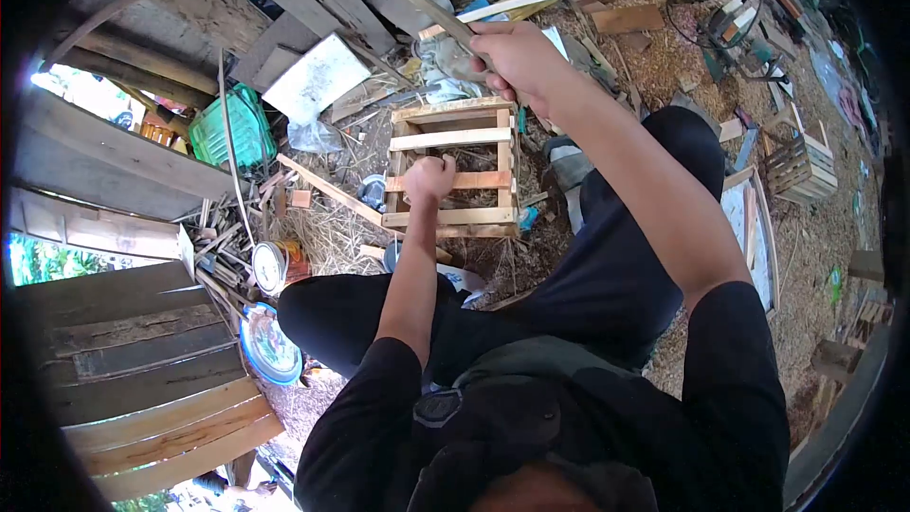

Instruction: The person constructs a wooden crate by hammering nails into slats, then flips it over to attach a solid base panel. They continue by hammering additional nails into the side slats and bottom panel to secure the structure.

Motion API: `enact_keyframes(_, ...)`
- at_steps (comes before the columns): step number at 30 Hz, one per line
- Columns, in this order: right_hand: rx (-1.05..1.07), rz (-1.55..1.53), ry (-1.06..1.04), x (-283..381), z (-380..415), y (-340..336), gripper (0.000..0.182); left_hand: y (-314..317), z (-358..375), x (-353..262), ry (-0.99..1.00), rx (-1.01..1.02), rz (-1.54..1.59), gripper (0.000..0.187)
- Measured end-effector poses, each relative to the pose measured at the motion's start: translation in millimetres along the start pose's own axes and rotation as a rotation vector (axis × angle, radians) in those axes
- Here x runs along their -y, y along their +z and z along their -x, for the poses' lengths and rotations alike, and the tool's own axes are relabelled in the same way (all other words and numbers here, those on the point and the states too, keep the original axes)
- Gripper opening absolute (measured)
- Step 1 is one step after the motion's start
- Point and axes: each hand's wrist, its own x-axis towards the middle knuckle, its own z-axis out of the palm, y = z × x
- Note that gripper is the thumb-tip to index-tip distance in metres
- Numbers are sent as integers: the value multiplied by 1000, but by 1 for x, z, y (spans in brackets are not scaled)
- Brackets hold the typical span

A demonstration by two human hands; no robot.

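Note:
A small wooden crate (453, 138) of pale slats nailed to a frame lies on the ground in front of my knees. Closed over its reddish-brown slat (483, 180) is my left hand (429, 178); the fingertips are hidden beneath the hand. My right hand (512, 62) is raised above the crate's far right corner, with its fingers wrapped round a long narrow brown stick (431, 9). The stick points to the far left and is apart from the crate. Its lower end is partly covered by the hand.
Left of the crate are a long wooden strip (332, 197), an open can (270, 267), a blue-rimmed basin (271, 346) and a green plastic basket (230, 128). A slatted crate (804, 171) stands to the right. Wood shavings (682, 66) and scrap cover the ground.

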Motion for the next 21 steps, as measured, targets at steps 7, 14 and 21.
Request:
enact_keyframes(7,19,-18,-62,15,20,-25,40,-28,-7,-11,-253,13,26,53)
enact_keyframes(14,12,-198,-116,18,14,-39,43,-31,-20,-29,-378,-196,36,56)
enact_keyframes(21,18,-198,-146,26,10,-30,43,4,-33,-50,-346,-155,52,58)
